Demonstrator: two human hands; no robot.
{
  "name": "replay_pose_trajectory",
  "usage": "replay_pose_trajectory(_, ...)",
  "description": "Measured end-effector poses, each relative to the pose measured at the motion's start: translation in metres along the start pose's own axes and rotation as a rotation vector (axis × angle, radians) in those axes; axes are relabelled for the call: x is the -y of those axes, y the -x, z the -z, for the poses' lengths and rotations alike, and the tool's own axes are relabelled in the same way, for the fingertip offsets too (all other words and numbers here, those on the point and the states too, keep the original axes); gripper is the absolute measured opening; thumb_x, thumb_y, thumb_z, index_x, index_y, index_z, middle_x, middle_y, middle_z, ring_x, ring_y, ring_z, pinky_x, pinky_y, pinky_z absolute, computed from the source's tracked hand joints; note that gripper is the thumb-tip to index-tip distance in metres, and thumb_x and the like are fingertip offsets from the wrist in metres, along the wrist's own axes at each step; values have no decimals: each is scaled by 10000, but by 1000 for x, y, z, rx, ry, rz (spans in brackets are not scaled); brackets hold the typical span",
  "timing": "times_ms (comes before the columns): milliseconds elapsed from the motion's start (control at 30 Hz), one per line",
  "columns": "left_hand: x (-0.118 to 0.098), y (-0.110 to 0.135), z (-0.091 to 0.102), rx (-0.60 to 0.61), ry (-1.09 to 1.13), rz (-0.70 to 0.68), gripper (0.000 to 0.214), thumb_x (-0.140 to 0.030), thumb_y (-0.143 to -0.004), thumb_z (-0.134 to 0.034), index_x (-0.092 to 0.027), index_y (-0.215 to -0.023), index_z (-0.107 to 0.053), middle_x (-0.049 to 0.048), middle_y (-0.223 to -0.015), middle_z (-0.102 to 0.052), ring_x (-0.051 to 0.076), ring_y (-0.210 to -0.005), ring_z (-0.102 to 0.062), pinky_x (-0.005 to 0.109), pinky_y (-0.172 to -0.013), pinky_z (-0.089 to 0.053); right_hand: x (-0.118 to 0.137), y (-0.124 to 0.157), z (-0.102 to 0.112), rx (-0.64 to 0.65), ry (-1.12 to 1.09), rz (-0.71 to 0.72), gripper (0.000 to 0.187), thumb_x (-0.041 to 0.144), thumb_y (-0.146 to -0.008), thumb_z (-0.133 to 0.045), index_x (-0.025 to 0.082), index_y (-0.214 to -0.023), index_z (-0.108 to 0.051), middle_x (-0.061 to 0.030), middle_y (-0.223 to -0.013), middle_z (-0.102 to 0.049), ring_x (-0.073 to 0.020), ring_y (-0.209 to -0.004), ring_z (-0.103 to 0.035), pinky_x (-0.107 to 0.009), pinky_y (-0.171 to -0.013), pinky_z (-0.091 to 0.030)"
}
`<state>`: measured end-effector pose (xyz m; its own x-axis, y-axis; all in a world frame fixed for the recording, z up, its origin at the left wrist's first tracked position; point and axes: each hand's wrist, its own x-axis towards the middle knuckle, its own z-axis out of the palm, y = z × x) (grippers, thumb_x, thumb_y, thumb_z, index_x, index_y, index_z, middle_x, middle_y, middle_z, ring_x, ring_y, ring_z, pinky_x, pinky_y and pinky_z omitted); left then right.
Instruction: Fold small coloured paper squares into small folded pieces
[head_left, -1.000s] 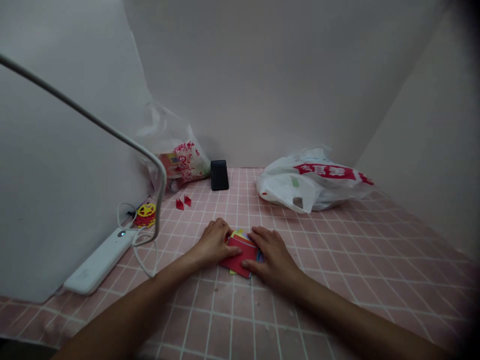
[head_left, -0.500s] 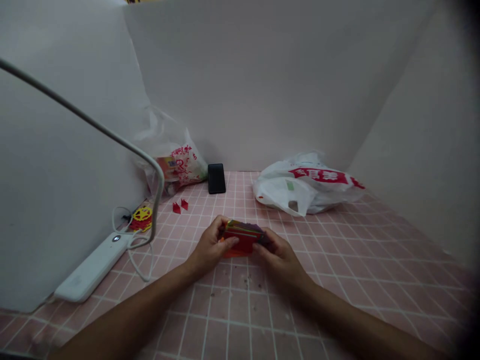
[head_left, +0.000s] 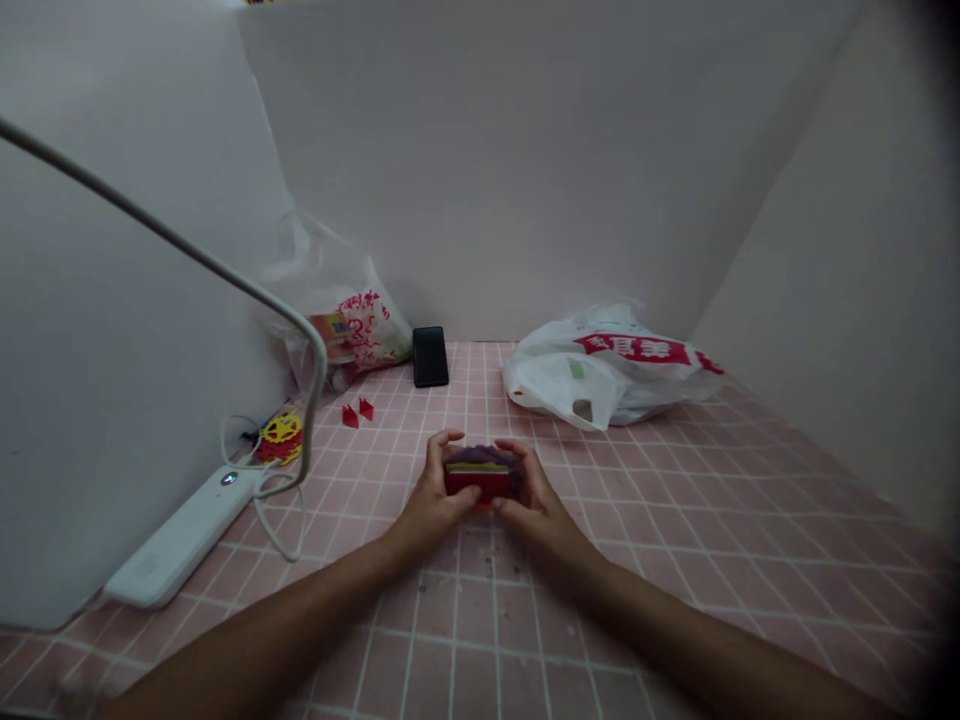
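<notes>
A small stack of coloured sheets [head_left: 480, 482], red at the front with yellow and purple edges behind, stands between my two hands just over the pink tiled surface. My left hand [head_left: 439, 490] grips its left end, thumb on the red front and fingers round the back. On the right end, my right hand [head_left: 532, 495] holds it the same way, its thumb low on the front. A bit of orange shows under the stack. Fingertips behind it are partly hidden, and the exact kind of sheets is too blurred to tell.
Two small red folded pieces [head_left: 358, 412] lie beyond my left hand. Yellow and red cut-out shapes [head_left: 282, 432] sit by a white power bank [head_left: 184, 535] with a cable [head_left: 300, 325]. Farther back are a black phone [head_left: 430, 356] and two plastic bags, left [head_left: 371, 330] and right [head_left: 611, 370].
The stack has turned from a slant to squarely facing me and looks more even. My fingers have shifted to its two ends, and the thumbs are closer together.
</notes>
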<state>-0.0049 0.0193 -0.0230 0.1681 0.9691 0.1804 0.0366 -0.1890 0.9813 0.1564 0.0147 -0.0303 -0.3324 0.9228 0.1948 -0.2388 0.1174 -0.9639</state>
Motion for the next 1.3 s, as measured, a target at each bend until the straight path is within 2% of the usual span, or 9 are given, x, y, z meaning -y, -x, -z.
replay_pose_trajectory(133,6,0,1,-11,39,-17,531,-144,-764,-625,-247,-1227,-388,90,-1206,-567,243,-1092,-593,406,-959,-466,0,2,1,51,149,83,615,156,-804,-521,281,-1375,-330,-118,-1422,-480,-262,-1291,-520,-506,-1094,-407)
replay_pose_trajectory(300,5,1,1,29,-24,-30,470,-133,-754,-613,-230,-1181,-440,87,-1204,-577,242,-1086,-599,409,-977,-460,2,2,9,-72,790,341,644,191,-882,-536,267,-1472,-288,-133,-1558,-279,-299,-1460,-253,-576,-1172,-250)
replay_pose_trajectory(433,2,1,0,37,-72,-23,488,-117,-737,-610,-210,-1189,-450,99,-1204,-575,258,-1133,-578,429,-1006,-438,5,2,11,-47,1044,428,594,263,-937,-525,266,-1484,-294,-158,-1526,-337,-328,-1417,-333,-614,-1119,-323)
replay_pose_trajectory(567,0,2,-1,21,-110,-57,499,-96,-745,-598,-216,-1205,-447,89,-1242,-556,251,-1171,-555,422,-1045,-405,7,2,10,-45,1247,624,605,288,-938,-539,221,-1489,-300,-183,-1553,-299,-356,-1451,-263,-648,-1135,-251)
replay_pose_trajectory(633,-1,3,-1,15,-134,-55,498,-97,-748,-604,-218,-1205,-448,88,-1254,-552,253,-1171,-552,425,-1045,-402,8,2,11,-1,1324,691,568,319,-937,-545,223,-1464,-356,-175,-1522,-365,-363,-1441,-284,-653,-1133,-246)
replay_pose_trajectory(800,-1,3,-1,44,-99,-29,463,-158,-784,-623,-207,-1206,-440,104,-1234,-577,261,-1124,-582,422,-980,-453,10,0,14,-103,1297,686,527,297,-973,-473,182,-1467,-330,-188,-1456,-440,-329,-1409,-354,-620,-1138,-270)
replay_pose_trajectory(933,-4,4,-1,66,-104,-58,436,-202,-793,-650,-202,-1184,-458,93,-1198,-602,252,-1093,-596,409,-978,-452,13,-2,14,-54,1370,680,491,313,-951,-521,198,-1414,-407,-185,-1479,-408,-366,-1419,-313,-649,-1139,-224)
replay_pose_trajectory(1067,-7,4,-2,50,-154,-12,395,-185,-798,-621,-208,-1161,-467,79,-1161,-599,240,-1055,-599,388,-947,-461,15,-1,17,-181,1211,614,399,300,-939,-528,227,-1326,-469,-149,-1251,-558,-338,-1256,-482,-637,-1122,-267)
replay_pose_trajectory(1300,-3,3,0,44,-147,-22,411,-148,-756,-596,-209,-1137,-455,75,-1120,-589,238,-1036,-587,391,-942,-453,6,1,12,-168,500,112,429,461,-984,-414,246,-1355,-425,-137,-1376,-522,-286,-1274,-514,-532,-1059,-421)
